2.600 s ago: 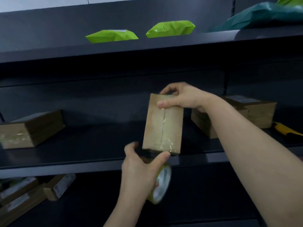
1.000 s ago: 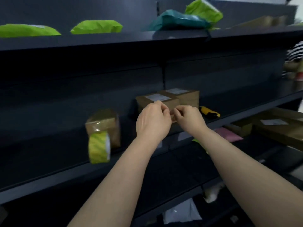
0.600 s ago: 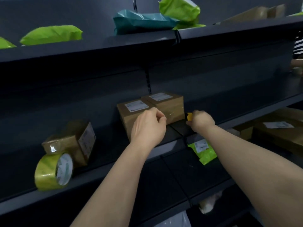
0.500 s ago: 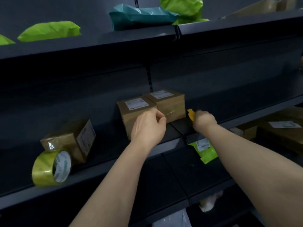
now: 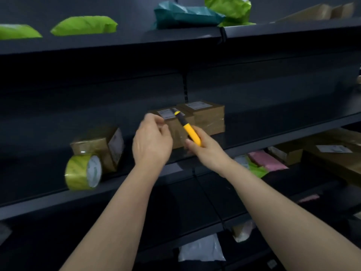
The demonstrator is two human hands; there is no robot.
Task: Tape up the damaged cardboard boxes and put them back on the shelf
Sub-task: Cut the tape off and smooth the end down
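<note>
Two labelled cardboard boxes stand side by side on the middle shelf [image 5: 48, 198]: the near box [image 5: 178, 139] and the right box [image 5: 209, 120]. My left hand [image 5: 152, 140] hovers in front of the near box with its fingers pinched together; I cannot make out anything between them. My right hand [image 5: 208, 151] grips a yellow utility knife [image 5: 190, 132], whose dark tip points up and left over the near box's label. Further left, a taped box [image 5: 95, 143] stands on end beside a yellowish tape roll [image 5: 83, 172] at the shelf's front edge.
Green mailers [image 5: 84, 25] and a teal bag [image 5: 183, 15] lie on the top shelf. A pink mailer [image 5: 267, 160], a green mailer and flat cartons [image 5: 332, 151] fill the lower shelf at right. A white bag [image 5: 201, 249] sits at the bottom.
The taped box and the roll were left on the shelf at the left. My right hand picked up the yellow knife beside the boxes and brought it up over the near box.
</note>
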